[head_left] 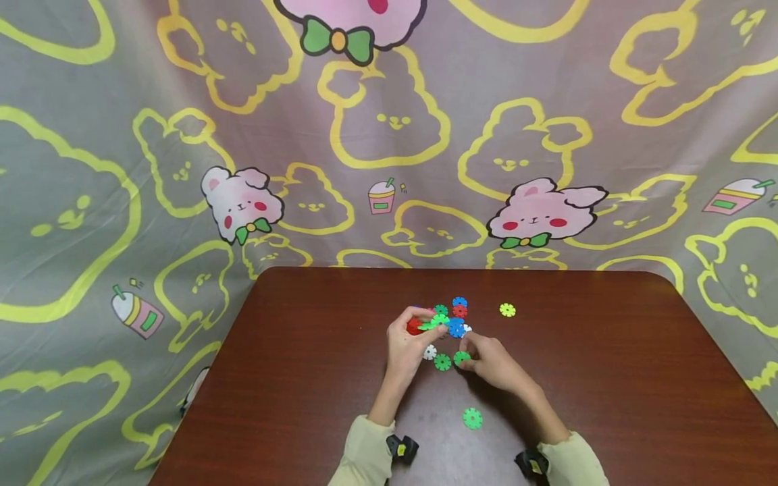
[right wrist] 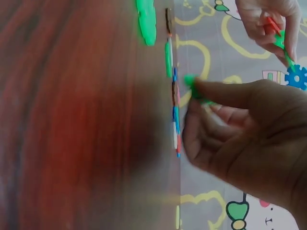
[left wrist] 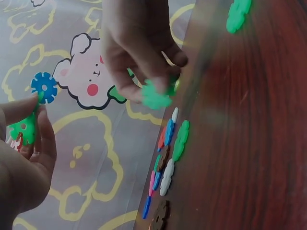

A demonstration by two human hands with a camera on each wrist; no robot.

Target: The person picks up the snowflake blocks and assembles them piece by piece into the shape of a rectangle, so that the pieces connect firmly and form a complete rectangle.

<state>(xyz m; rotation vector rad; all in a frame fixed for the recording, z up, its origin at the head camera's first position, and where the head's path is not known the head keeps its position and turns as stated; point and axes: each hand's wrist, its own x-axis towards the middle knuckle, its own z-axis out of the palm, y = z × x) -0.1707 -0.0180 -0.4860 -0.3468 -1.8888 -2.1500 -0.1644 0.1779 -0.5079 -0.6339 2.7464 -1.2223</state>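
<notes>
My left hand (head_left: 404, 347) pinches a joined piece of slotted plastic discs above the table. In it a red disc (right wrist: 273, 25), a green disc (left wrist: 24, 128) and a blue disc (left wrist: 44, 87) are linked, the blue one standing out past the fingertips. To its right, my right hand (head_left: 497, 366) holds a loose green slotted disc (left wrist: 156, 98) between thumb and fingers. That disc is raised off the tabletop and apart from the joined piece. Part of it is hidden by the thumb in the right wrist view.
On the brown table (head_left: 292, 378) lie several loose discs around the hands, among them a white disc (head_left: 429, 352) and a green disc (head_left: 442, 362). Another green disc (head_left: 473, 418) is nearer me; a yellow disc (head_left: 507, 310) lies back right. A patterned cloth (head_left: 425, 182) hangs behind.
</notes>
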